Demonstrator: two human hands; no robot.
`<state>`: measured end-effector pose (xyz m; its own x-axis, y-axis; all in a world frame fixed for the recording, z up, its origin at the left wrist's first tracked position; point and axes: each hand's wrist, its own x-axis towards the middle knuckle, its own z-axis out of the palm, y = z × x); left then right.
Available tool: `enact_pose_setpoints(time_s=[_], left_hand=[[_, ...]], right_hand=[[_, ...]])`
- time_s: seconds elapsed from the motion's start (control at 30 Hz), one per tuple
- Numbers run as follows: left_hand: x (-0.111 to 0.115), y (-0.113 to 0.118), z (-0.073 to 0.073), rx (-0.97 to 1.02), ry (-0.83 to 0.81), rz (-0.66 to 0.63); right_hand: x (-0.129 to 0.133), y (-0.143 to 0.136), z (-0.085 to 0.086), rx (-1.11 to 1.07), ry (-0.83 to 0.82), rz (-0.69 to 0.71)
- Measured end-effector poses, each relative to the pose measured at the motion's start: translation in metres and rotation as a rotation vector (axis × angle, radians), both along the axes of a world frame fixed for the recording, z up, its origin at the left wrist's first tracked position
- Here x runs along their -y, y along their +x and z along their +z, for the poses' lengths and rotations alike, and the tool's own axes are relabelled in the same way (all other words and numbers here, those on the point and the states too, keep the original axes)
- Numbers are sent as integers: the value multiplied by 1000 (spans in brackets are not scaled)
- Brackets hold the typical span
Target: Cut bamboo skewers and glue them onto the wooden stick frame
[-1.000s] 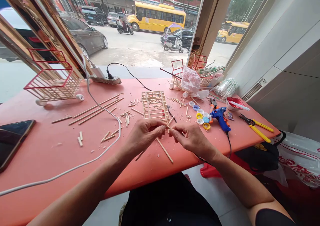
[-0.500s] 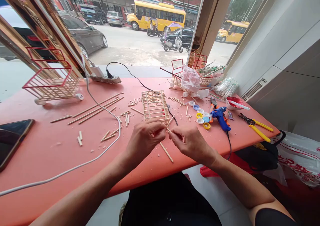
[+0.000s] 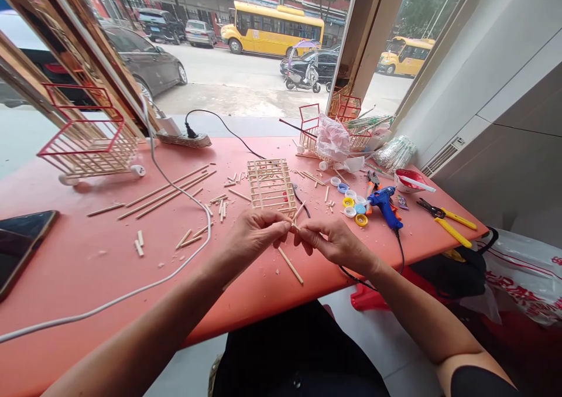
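Both hands meet fingertip to fingertip above the front part of the pink table. My left hand (image 3: 260, 233) is closed in a pinch on a short thin wooden stick (image 3: 293, 225), mostly hidden by the fingers. From the other side my right hand (image 3: 328, 240) pinches the same stick. Just beyond the hands lies a small frame of wooden sticks (image 3: 267, 186), built like a lattice. A loose wooden stick (image 3: 290, 266) rests on the table below the fingers. Another stick (image 3: 300, 211) slants up behind the fingertips.
Bottle caps (image 3: 349, 211), a blue glue gun (image 3: 384, 205) and yellow-handled pliers (image 3: 448, 221) lie right. A red-rimmed stick cart (image 3: 90, 142) stands left, near a white cable (image 3: 193, 256) and a phone (image 3: 24, 247). Long sticks (image 3: 169, 192) and offcuts are scattered across the pink table (image 3: 109, 291).
Both hands stay at nearly the same spot; the fingers have shifted on the stick, with the thumbs now stretched straighter along it. The view has moved slightly.
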<state>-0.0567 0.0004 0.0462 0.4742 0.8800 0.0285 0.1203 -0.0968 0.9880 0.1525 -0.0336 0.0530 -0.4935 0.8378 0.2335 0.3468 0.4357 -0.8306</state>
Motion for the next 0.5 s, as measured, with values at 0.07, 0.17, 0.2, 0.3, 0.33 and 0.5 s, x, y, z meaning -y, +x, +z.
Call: enact_pose_setpoints(time_s=[0.07, 0.17, 0.2, 0.3, 0.33, 0.5], left_hand=[[-2, -1, -1, 27, -25, 36], [-4, -2, -1, 71, -55, 132], [-5, -1, -1, 100, -65, 150], [-5, 1, 0, 265, -104, 136], [-5, 2, -1, 315, -115, 136], [-5, 5, -5, 432, -165, 200]], right_hand=[[0, 0, -1, -38, 17, 9], [0, 0, 1, -112, 7, 7], [0, -1, 1, -143, -9, 1], [-1, -5, -2, -229, -104, -22], [-1, -7, -5, -243, -136, -39], [3, -22, -23, -333, -150, -238]])
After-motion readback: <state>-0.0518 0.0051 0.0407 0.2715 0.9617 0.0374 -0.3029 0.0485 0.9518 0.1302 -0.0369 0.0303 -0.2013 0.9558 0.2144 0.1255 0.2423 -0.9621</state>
